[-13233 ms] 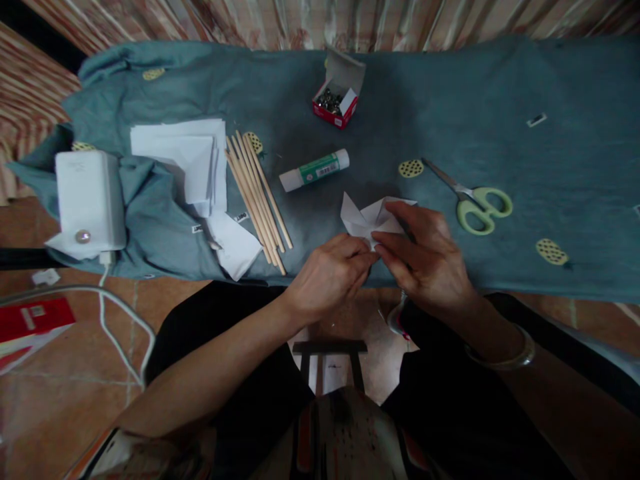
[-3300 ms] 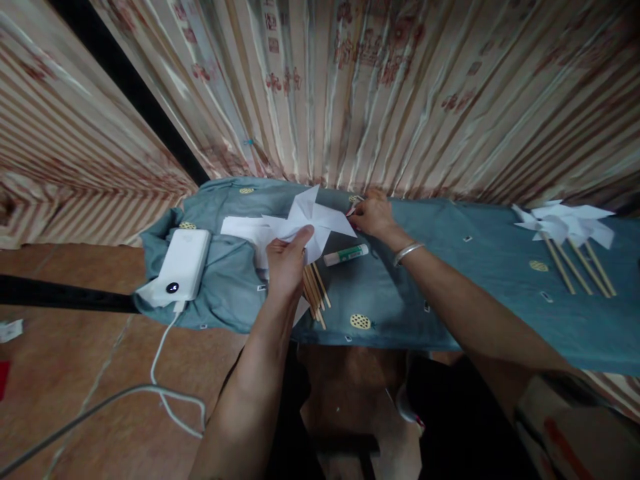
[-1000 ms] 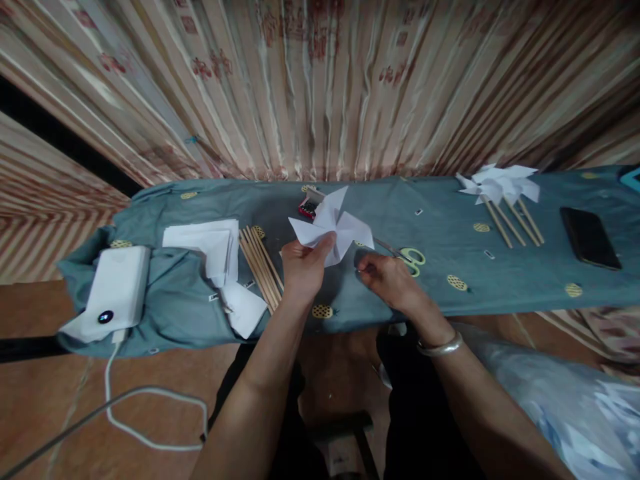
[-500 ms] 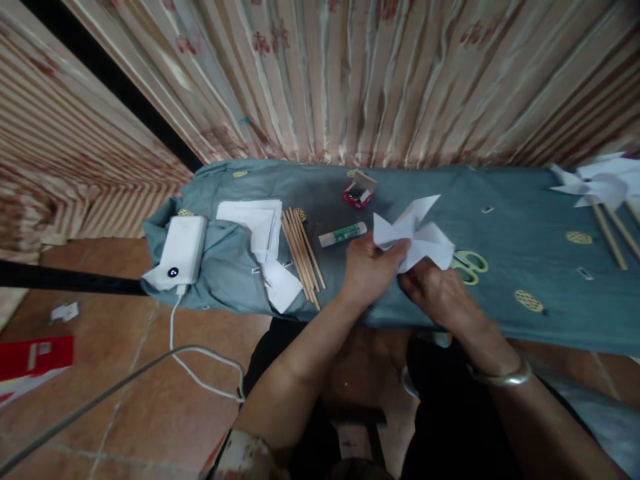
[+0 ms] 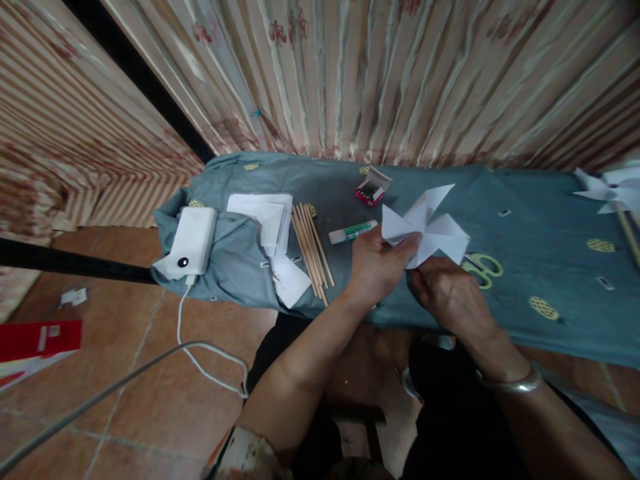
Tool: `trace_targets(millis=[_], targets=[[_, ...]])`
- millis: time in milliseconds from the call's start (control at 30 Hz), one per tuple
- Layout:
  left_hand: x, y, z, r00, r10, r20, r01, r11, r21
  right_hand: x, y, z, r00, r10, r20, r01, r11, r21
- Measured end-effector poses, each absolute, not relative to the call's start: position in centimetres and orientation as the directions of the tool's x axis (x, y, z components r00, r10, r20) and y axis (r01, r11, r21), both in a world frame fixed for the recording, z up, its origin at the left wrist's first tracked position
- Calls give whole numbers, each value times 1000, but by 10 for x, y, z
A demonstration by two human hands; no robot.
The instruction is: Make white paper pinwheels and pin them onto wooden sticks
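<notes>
A white paper pinwheel [image 5: 425, 230] is held over the table's front half, its folded blades spread out. My left hand [image 5: 380, 263] grips it from the left, thumb pressed on the paper near the centre. Beneath the lower blades, my right hand [image 5: 447, 293] is closed with curled fingers; what lies in them is hidden by the paper and the hand. A glue stick [image 5: 353, 231] lies just beyond my left hand. Green-handled scissors [image 5: 483, 269] rest to the right of the pinwheel, partly covered by it. Behind stands a small open red box [image 5: 370, 192] of dark metal pieces.
Several wooden sticks [image 5: 313, 250] lie left of my hands, beside white paper sheets [image 5: 260, 203]. A white power bank [image 5: 193, 240] with a cable sits at the left end. Another pinwheel [image 5: 613, 189] on a stick lies far right. A curtain [image 5: 320, 87] hangs behind the cloth-covered table.
The view has shifted slightly, so the table's things appear farther right. Both hands stay on the pinwheel with nearly the same hold.
</notes>
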State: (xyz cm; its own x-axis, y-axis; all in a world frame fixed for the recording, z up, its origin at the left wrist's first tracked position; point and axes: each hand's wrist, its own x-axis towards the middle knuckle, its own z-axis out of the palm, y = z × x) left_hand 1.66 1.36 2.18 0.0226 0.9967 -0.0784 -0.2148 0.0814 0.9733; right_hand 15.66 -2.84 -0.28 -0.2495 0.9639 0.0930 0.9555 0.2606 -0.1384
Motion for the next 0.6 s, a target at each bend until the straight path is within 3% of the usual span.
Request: trace_targets(millis=[100, 400, 600], targets=[[15, 15, 19, 11, 998, -65, -244, 65, 968, 156, -29, -2, -252, 964, 90, 950, 264, -165], [5, 28, 11, -29, 999, -34, -309, 24, 951, 169, -20, -8, -97, 994, 42, 835, 104, -540], [4, 31, 9, -39, 999, -21, -293, 9, 956, 173, -16, -6, -107, 993, -41, 780, 58, -623]])
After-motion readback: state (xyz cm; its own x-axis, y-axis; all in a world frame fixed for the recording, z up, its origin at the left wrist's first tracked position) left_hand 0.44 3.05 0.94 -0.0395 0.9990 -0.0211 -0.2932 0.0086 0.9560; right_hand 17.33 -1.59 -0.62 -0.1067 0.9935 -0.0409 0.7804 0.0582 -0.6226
